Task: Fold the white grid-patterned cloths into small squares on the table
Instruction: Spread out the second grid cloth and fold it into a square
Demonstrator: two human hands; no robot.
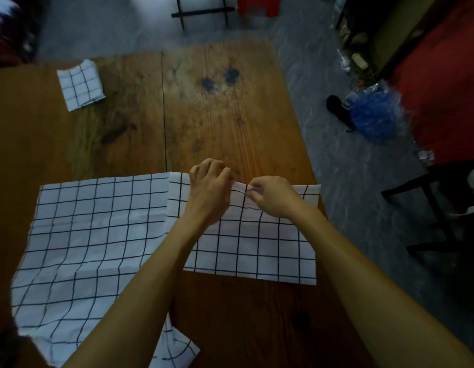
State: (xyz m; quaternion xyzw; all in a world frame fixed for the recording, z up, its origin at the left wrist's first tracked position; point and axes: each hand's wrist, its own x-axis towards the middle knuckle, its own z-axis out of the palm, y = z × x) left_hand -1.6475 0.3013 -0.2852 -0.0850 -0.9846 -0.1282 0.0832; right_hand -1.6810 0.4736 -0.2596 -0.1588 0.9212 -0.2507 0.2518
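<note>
At 10 o'clock on the worktop [140, 123] sits 1 folded square [81, 85], parked clear of the work. A spread cloth [84, 248] waits at 8 o'clock. At centre, the left hand [210, 187] and right hand [271, 195] each pinch the far edge of the right-hand cloth [257, 248], probably to lift it for a fold.

Two grid cloths [92, 235] flat, overlapping; folded square [80, 85] far-left.
</note>
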